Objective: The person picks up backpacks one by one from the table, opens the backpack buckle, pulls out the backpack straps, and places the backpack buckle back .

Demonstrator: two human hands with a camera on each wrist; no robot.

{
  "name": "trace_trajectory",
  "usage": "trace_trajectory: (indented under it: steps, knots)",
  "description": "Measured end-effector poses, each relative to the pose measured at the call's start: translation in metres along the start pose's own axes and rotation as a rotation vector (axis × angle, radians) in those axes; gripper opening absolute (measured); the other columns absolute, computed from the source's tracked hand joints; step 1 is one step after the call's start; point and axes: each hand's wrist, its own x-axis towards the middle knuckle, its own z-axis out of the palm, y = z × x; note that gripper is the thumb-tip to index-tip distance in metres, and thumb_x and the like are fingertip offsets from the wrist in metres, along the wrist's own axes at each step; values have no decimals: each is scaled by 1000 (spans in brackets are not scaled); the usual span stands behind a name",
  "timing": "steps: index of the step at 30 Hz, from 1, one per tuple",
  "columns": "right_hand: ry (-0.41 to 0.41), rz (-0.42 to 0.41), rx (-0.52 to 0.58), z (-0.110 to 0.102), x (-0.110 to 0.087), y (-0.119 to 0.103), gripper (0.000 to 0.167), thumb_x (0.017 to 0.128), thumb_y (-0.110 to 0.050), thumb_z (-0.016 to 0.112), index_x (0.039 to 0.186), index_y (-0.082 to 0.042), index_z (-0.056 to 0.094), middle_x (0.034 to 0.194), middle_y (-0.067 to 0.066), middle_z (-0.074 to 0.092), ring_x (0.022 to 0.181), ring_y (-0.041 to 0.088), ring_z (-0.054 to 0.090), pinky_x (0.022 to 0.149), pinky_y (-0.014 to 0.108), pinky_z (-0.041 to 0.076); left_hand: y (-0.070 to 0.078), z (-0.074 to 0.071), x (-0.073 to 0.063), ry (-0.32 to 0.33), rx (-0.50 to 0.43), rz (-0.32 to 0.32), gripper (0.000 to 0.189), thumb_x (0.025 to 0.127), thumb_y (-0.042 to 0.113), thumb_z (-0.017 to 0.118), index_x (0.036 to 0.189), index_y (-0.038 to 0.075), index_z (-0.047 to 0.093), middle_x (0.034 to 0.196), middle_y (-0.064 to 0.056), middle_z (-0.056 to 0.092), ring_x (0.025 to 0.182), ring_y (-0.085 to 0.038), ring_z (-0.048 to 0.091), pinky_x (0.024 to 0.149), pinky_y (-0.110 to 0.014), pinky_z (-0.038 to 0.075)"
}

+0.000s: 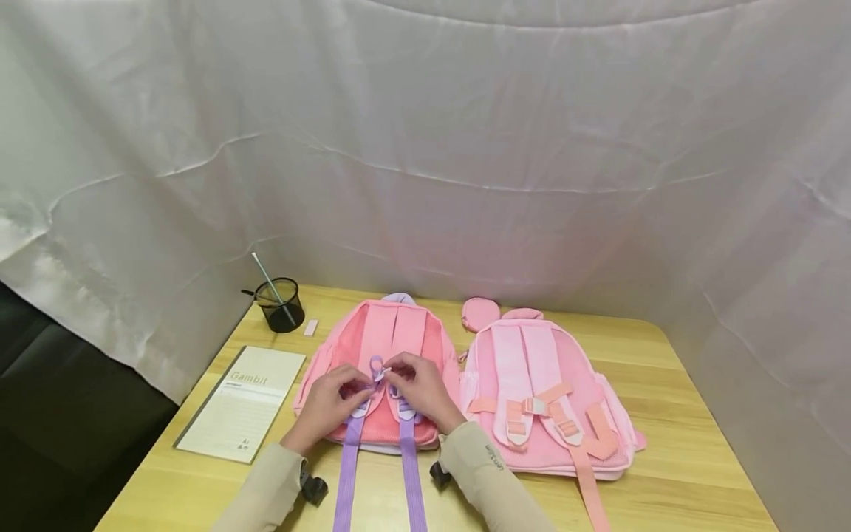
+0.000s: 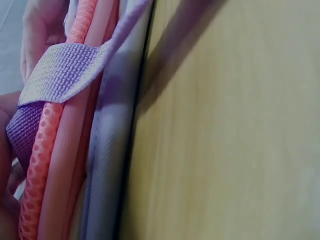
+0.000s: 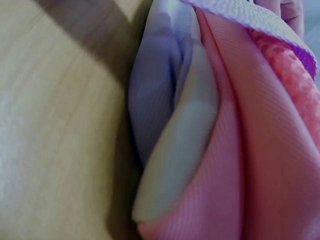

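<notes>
A coral-pink backpack point(image 1: 339, 336) lies with its shoulder straps facing up. Over the middle of it, my left hand point(image 1: 326, 403) pinches the purple chest strap point(image 1: 376, 363) between thumb and fingers. From the other side my right hand point(image 1: 423, 386) pinches the small whitish buckle point(image 1: 382, 375) on that strap. The fingertips of both hands nearly meet there and partly cover the buckle. Two purple webbing straps point(image 1: 349, 473) hang from the bag toward the table's front. In the left wrist view, purple webbing point(image 2: 62, 70) crosses the bag's coral mesh edge point(image 2: 42, 155).
Right of it lies a light-pink backpack point(image 1: 578, 355) with orange straps and a buckle point(image 1: 534, 406); a round pink pouch point(image 1: 480, 314) sits behind. On the left are a notebook point(image 1: 242, 403), an eraser point(image 1: 311, 327) and a black mesh pen cup point(image 1: 282, 307). A grey curtain point(image 1: 425, 148) surrounds the table.
</notes>
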Motion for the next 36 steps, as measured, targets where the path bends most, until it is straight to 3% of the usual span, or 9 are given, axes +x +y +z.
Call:
trace_trajectory:
  steps: [9, 17, 26, 36]
  knots:
    - [3, -5, 10, -1, -1, 2, 9, 96, -12, 74, 104, -15, 77, 96, -1, 77, 81, 6, 65, 76, 22, 54, 3, 2, 5, -49, -14, -160, 13, 83, 17, 88, 91, 19, 77, 86, 9, 70, 76, -7, 63, 71, -23, 55]
    - [3, -5, 21, -1, -1, 3, 7, 95, -11, 74, 101, -14, 77, 94, 0, 77, 80, 5, 65, 76, 22, 54, 5, 6, 11, -67, 61, -239, 15, 81, 21, 90, 85, 24, 76, 80, 13, 67, 73, -4, 59, 69, -23, 51]
    - [1, -2, 42, -1, 0, 3, 6, 94, -10, 76, 99, -12, 77, 92, 0, 77, 78, 4, 66, 75, 21, 55, 7, 8, 11, -61, 117, -265, 15, 81, 21, 90, 82, 26, 76, 78, 13, 65, 73, -6, 57, 70, -25, 49]
    - [-1, -2, 86, -1, 0, 2, 6, 93, -14, 77, 98, -10, 77, 94, 0, 78, 83, 7, 68, 79, 22, 56, 6, 9, 10, -47, 154, -211, 14, 79, 22, 90, 81, 27, 78, 78, 16, 66, 75, -4, 57, 70, -26, 50]
